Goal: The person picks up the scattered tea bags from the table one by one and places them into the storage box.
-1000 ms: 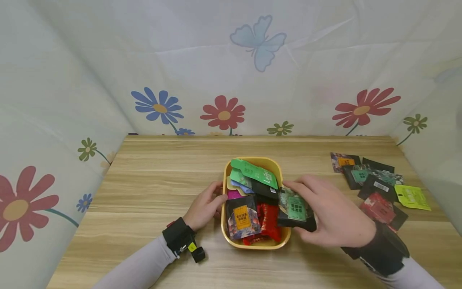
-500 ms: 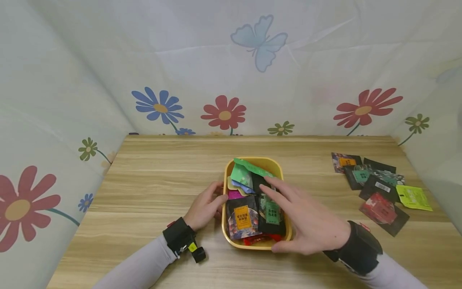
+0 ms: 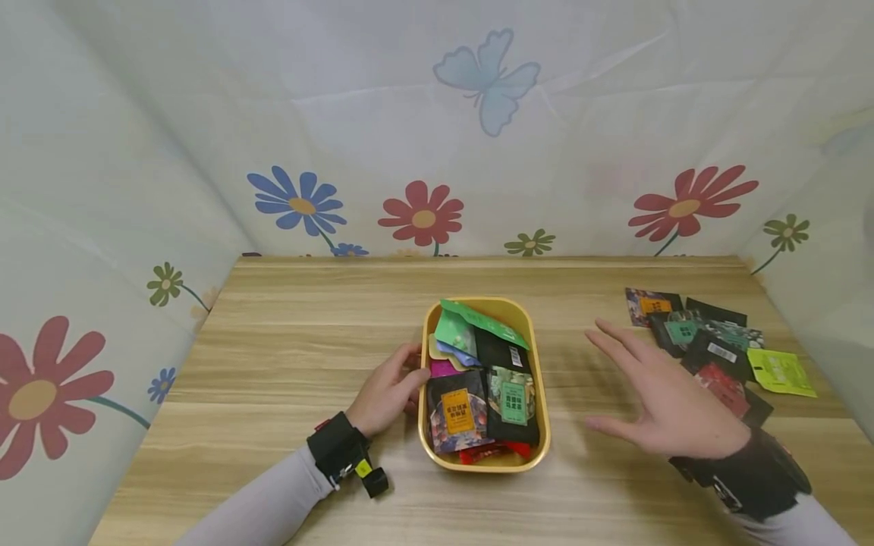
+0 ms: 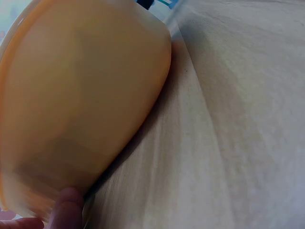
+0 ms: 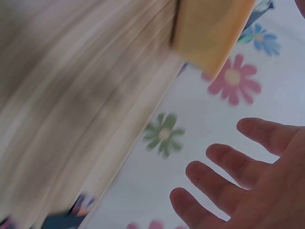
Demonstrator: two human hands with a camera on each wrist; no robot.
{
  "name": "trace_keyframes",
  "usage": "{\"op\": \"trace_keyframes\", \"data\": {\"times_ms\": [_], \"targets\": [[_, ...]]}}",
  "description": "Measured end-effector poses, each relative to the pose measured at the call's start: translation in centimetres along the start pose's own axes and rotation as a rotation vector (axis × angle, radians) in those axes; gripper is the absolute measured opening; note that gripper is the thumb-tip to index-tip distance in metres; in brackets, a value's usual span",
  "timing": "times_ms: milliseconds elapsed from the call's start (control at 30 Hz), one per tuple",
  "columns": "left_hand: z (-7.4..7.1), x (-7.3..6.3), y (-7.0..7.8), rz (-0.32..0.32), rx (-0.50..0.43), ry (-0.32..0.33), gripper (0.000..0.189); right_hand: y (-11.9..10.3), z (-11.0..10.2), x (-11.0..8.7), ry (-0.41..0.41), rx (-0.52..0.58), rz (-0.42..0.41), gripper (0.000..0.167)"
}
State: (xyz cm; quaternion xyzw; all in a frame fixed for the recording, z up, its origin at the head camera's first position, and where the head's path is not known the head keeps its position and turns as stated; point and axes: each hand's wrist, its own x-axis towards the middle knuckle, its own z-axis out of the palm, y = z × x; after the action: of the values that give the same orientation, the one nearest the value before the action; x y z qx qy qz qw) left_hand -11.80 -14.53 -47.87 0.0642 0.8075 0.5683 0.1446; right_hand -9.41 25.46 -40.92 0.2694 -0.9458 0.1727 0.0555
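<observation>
A yellow plastic basket (image 3: 537, 455) stands mid-table, filled with small packets. My left hand (image 3: 387, 390) holds its left side, thumb tip at the rim and fingertips against the outer wall (image 4: 86, 95). At the near end lie a black sachet with an orange label (image 3: 458, 411) and a black sachet with a green label (image 3: 513, 406). Behind them are a green packet (image 3: 456, 331) and a black one (image 3: 501, 352); red packets (image 3: 480, 453) show underneath. My right hand (image 3: 672, 398) is apart from the basket on its right, fingers spread and holding nothing; the right wrist view shows its fingers (image 5: 214, 191).
At the table's right lies a loose pile of sachets: one with an orange label (image 3: 654, 305), one with a green label (image 3: 680, 333), a black one with a barcode (image 3: 717, 354), a yellow-green one (image 3: 781, 372) and a red-fronted one (image 3: 724, 385). A flower-printed cloth (image 3: 580, 152) encloses the table.
My right hand has carried the green-labelled sachet into the basket, let it go beside the orange-labelled one, and moved back right. My left hand has stayed at the basket.
</observation>
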Motion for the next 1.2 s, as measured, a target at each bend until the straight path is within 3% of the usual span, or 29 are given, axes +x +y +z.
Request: {"op": "trace_keyframes", "data": {"times_ms": [467,800,1200], "targets": [[0.0,-0.1,0.1,-0.013,0.006,0.006,0.048,8.2,-0.7,-4.6,0.002,-0.115,0.306,0.115],[0.1,-0.1,0.2,-0.025,0.001,0.001,0.050,10.7,-1.1,-7.5,-0.076,-0.172,0.567,0.111],[-0.1,-0.2,0.3,-0.018,0.004,0.000,0.049,11.5,-0.9,-8.7,-0.162,-0.205,0.617,0.113]]}}
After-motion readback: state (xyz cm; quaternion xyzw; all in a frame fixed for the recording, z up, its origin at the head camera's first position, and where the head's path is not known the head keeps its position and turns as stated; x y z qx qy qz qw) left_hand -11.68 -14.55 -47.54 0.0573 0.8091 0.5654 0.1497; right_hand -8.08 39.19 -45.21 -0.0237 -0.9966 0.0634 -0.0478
